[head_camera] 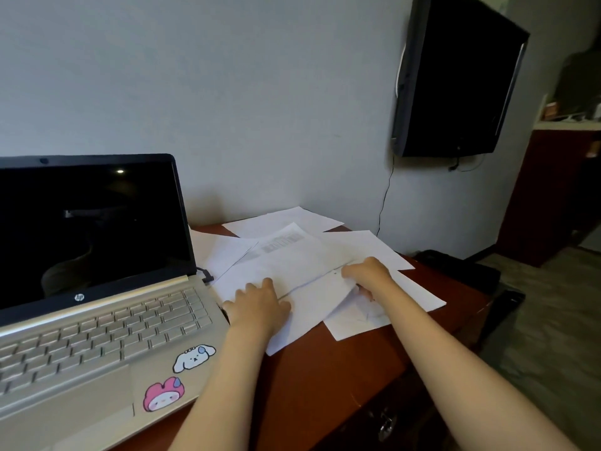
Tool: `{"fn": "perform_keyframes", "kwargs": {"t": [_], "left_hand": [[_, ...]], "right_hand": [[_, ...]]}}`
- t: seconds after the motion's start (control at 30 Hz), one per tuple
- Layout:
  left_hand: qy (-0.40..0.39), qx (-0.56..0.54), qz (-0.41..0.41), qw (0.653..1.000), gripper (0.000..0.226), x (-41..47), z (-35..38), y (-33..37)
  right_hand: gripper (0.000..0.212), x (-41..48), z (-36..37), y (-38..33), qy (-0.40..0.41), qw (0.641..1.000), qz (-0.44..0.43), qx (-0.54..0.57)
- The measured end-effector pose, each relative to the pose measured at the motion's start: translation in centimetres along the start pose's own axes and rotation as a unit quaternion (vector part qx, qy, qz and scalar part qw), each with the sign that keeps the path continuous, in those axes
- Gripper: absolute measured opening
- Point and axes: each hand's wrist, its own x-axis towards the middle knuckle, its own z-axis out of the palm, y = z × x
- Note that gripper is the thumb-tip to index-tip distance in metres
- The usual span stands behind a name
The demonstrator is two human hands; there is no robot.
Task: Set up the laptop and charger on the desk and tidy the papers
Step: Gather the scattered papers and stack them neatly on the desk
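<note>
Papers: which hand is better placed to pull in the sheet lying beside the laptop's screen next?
Left, probably. The left hand presses the papers right next to the laptop, nearest the sheet by the screen. The right hand is farther right and seems to pinch the front sheet.

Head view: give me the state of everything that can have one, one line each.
laptop: lid open, screen dark.
charger cable: plugged into the laptop's side.
papers: loose, overlapping on the desk.
left hand: rests on the papers, grip unclear.
right hand: pinches one of the papers by its edge.
television: wall-mounted, screen dark.
</note>
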Motion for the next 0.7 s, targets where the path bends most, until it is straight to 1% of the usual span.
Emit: {"fn": "perform_keyframes", "kwargs": {"t": [0.03,0.1,0.17,0.23,0.33,0.4,0.47,0.6,0.7], "left_hand": [[0.003,-0.003,-0.005,1.000,0.046,0.2,0.1,-0.1],[0.008,-0.009,-0.016,1.000,0.050,0.7,0.3,-0.3],[0.010,-0.017,-0.020,1.000,0.052,1.0,0.7,-0.2],[0.016,-0.020,-0.027,0.999,0.051,1.1,0.8,0.1],[0.042,-0.029,-0.025,0.998,0.043,1.0,0.5,0.3],[0.059,-0.028,-0.020,0.998,0.040,1.1,0.4,0.1],[0.067,-0.021,-0.019,0.997,0.042,1.2,0.3,-0.3],[0.045,-0.071,-0.016,0.996,0.059,0.8,-0.4,-0.4],[0.009,-0.085,-0.005,0.996,0.072,0.2,-0.5,-0.3]], "right_hand": [[0.014,0.1,0.1,-0.1,-0.008,1.000,0.007,0.013],[0.016,0.4,0.4,0.0,-0.017,0.999,0.011,0.043],[0.013,0.3,0.8,0.2,-0.021,0.999,0.000,0.050],[0.007,-0.1,1.3,0.6,-0.004,0.997,-0.023,0.069],[0.022,-0.6,1.9,1.4,0.059,0.988,-0.075,0.119],[0.027,-0.8,1.9,1.6,0.088,0.981,-0.079,0.153],[0.027,-0.8,1.6,1.8,0.106,0.974,-0.071,0.186],[0.023,-0.7,1.1,2.2,0.146,0.958,-0.038,0.245],[0.016,-0.6,0.9,2.4,0.173,0.942,-0.020,0.287]]}}
